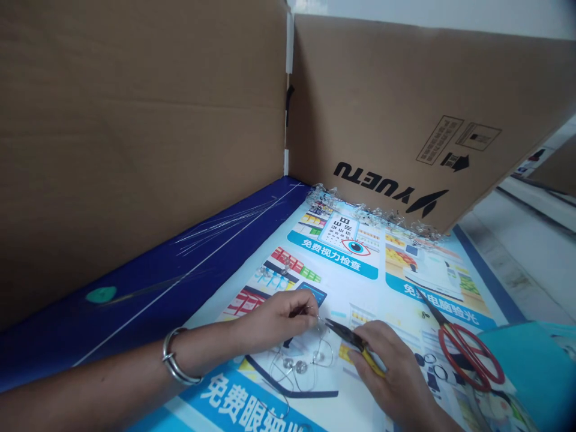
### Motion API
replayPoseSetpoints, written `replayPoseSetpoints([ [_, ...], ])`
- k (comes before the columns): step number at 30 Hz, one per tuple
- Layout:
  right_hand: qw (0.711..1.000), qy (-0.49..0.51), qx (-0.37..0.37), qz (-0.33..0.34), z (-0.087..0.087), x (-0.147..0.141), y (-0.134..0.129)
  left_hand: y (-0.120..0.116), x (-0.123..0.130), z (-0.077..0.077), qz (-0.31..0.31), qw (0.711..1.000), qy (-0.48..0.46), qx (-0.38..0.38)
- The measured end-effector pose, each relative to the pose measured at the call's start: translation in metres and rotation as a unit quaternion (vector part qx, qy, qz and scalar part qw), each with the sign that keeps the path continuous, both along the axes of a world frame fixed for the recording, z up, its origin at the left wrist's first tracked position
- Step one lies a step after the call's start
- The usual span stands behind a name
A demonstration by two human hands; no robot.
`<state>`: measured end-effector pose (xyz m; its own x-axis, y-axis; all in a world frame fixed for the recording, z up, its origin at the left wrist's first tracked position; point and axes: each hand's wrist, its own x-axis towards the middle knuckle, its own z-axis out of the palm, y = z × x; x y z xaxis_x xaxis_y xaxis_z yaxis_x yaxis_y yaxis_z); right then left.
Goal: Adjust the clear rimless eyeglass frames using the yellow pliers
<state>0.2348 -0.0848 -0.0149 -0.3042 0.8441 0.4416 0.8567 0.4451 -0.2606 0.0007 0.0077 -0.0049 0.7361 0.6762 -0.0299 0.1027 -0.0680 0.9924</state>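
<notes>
The left hand [274,321] is pinching a thin wire glasses frame [301,366], and the right hand [387,366] is gripping yellow pliers [348,336] right beside it. Red scissors [468,354] are lying at three o'clock from the right hand on a bright paper poster [360,282], and a brown cardboard box [405,108] is standing at twelve o'clock.

- I count two hands on my screen: one left hand [274,321], one right hand [387,372].
- One bangle [177,358] I see, on the left arm.
- One pair of yellow pliers [366,354].
- One pair of red scissors [470,354].
- One wire eyeglass frame [321,354], with two clear nose pads [301,367].
- Two cardboard panels [135,132].
- One printed poster [360,264].
</notes>
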Motion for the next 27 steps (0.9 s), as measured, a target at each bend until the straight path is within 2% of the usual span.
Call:
replayPoseSetpoints([
  [5,1.000,0.005,-0.012,0.014,-0.0004,-0.0014,-0.0009,-0.0005,0.0004,-0.0028,-0.007,1.000,0.011,0.012],
  [10,0.999,0.019,-0.029,-0.003,0.0029,-0.0002,-0.0011,-0.0006,0.0001,-0.0016,-0.012,1.000,0.008,0.018],
  [20,1.000,-0.017,-0.014,0.019,0.0031,-0.0002,-0.0017,-0.0009,0.0000,-0.0030,-0.012,0.999,0.018,0.024],
  [27,0.999,-0.027,-0.015,0.011,0.0046,-0.0062,-0.0032,-0.0002,0.0013,-0.0014,-0.014,0.998,0.031,0.050],
])
